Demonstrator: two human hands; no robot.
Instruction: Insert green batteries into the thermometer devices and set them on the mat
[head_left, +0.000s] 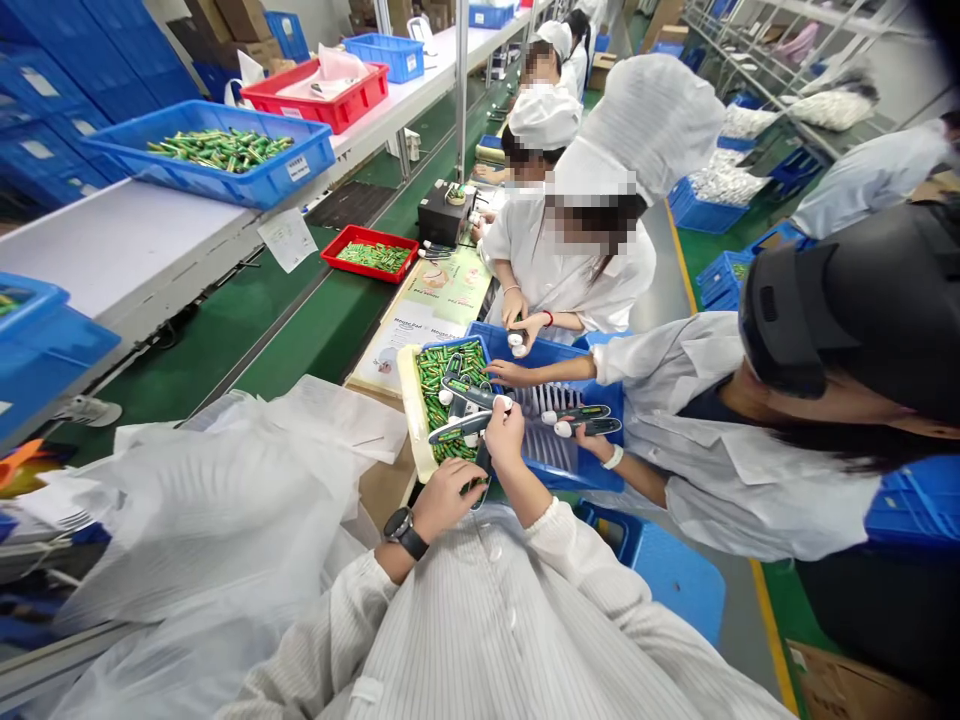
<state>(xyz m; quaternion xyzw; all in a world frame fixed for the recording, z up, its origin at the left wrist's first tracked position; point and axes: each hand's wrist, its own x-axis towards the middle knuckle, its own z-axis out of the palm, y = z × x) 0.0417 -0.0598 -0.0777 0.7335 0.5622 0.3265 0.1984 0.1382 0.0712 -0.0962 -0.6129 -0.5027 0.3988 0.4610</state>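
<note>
Your right hand [504, 435] pinches a grey-green device [457, 431], your left hand [444, 498] curls round a dark part [482, 470], and much seems left to do: the tray [409, 400] is mostly full.

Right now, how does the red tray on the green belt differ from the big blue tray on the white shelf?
The red tray is smaller and lies on the belt; the blue tray is larger, sits on the higher shelf and bears a white label. Both hold green pieces.
</note>
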